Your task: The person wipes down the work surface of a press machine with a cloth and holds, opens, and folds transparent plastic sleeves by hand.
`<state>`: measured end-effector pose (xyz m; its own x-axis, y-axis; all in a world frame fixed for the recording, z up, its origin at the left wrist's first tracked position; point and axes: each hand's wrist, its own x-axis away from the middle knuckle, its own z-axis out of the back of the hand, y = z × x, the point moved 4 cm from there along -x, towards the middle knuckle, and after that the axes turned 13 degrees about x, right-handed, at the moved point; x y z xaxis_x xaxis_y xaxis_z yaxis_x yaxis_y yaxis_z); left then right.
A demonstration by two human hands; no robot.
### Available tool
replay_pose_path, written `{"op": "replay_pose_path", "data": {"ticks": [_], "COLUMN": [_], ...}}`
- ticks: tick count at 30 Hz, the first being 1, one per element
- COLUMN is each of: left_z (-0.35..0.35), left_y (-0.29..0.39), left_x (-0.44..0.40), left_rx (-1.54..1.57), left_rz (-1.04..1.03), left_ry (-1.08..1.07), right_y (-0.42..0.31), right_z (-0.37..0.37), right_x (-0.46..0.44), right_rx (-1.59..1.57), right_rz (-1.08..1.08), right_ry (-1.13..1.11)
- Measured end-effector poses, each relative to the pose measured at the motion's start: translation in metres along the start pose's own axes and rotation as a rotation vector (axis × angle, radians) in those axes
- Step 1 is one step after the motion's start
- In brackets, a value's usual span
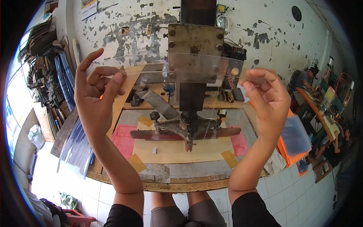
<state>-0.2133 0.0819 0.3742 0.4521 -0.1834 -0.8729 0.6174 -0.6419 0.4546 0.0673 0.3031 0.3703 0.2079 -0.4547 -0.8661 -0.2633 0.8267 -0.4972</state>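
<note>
The bench (177, 186) extends beneath the press (191, 96). A clear sheet (196, 65) is suspended above the bench, in front of the press. The left hand (96, 90) pinches the sheet's left edge between thumb and fingers; the right hand (270, 94) pinches its right edge.

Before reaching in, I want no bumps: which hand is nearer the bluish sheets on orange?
Right: the right hand is up and left of the bluish sheets; the left hand is farther, left of the machine.
</note>
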Motion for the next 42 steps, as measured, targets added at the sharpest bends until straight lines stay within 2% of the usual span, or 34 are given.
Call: {"op": "replay_pose_path", "data": {"ticks": [2,14,30,42], "left_z": [0.003,-0.008,-0.014,-0.031], "left_y": [0.001,-0.033,-0.025,-0.012], "left_x": [0.0,-0.009,-0.005,0.004], "left_rx": [0.033,0.004,-0.033,0.057], "left_rz": [0.005,0.081,0.03,0.019], "left_ry": [0.012,0.002,0.016,-0.026], "right_y": [-0.001,0.002,0.009,0.01], "right_z": [0.0,0.005,0.007,0.004], "right_x": [0.0,-0.004,-0.009,-0.009], "right_rx": [0.077,0.03,0.094,0.103], "right_rz": [0.039,0.102,0.109,0.097], "right_ry": [0.012,0.084,0.062,0.055]}}
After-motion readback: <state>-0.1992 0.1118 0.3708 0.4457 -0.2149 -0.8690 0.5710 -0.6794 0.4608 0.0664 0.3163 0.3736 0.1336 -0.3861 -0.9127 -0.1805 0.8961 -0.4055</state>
